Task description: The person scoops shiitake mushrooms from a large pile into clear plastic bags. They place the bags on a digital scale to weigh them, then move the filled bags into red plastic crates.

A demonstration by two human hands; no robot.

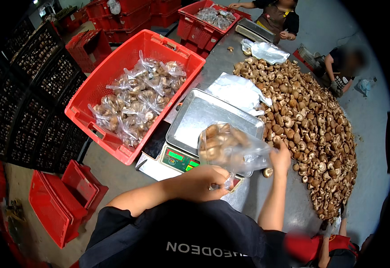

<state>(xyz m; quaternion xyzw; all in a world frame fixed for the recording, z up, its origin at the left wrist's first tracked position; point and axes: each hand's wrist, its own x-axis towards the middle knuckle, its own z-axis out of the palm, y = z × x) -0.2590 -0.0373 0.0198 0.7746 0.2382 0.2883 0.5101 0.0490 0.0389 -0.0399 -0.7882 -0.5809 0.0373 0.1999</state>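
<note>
A clear plastic bag of shiitake mushrooms (223, 142) hangs between my hands, over the near right corner of the steel pan (208, 114) of a digital scale (174, 159). My left hand (205, 182) grips one gathered corner of the bag, in front of the scale. On the other side, my right hand (280, 155) pinches the opposite corner, close to the edge of a large heap of loose shiitake mushrooms (305, 124). One loose mushroom (267, 172) lies on the steel table below my right hand. Whether the bag touches the pan, I cannot tell.
Left of the scale, a red plastic crate (97, 87) holds several filled bags. White plastic bags (236, 92) lie beyond the pan on the metal table (220, 58). Co-workers stand at the far side and lower right. Stacked red crates (69, 201) sit at lower left.
</note>
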